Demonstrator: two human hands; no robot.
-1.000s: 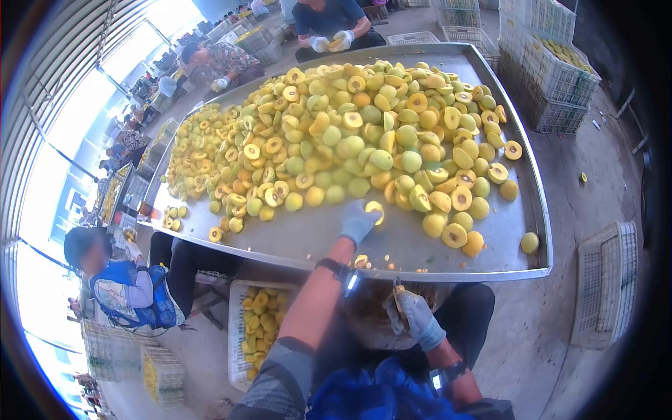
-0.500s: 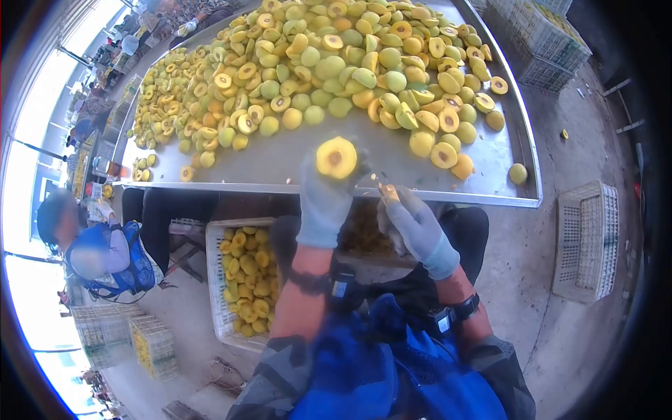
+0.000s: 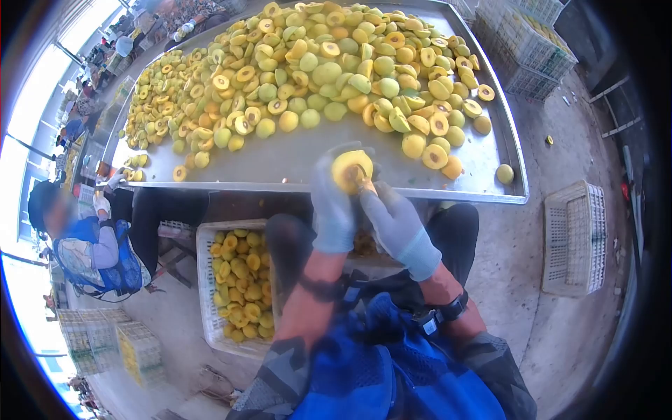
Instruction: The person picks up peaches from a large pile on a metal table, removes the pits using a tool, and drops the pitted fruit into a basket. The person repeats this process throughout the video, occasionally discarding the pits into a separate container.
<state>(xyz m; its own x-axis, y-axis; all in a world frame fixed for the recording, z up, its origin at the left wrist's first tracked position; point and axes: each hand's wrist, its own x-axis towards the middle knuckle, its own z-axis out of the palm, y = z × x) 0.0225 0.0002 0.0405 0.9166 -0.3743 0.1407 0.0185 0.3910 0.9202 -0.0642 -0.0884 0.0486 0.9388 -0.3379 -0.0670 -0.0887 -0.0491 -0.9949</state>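
A halved yellow fruit, its cut face showing, is held in my gloved left hand above the near edge of the metal table. My gloved right hand closes around a small tool whose end meets the brown centre of the fruit. Much of the tool is hidden by my fingers. Beyond my hands lies a large heap of whole and halved fruit.
A white crate of pitted fruit stands on the floor left of my legs. A co-worker sits at the left. An upright-sided crate is at the right, stacked crates at the back right.
My right hand has moved up to my left, bringing the tool onto the fruit. The fruit has tilted and shifted slightly right. The co-worker's hand has moved toward the table.
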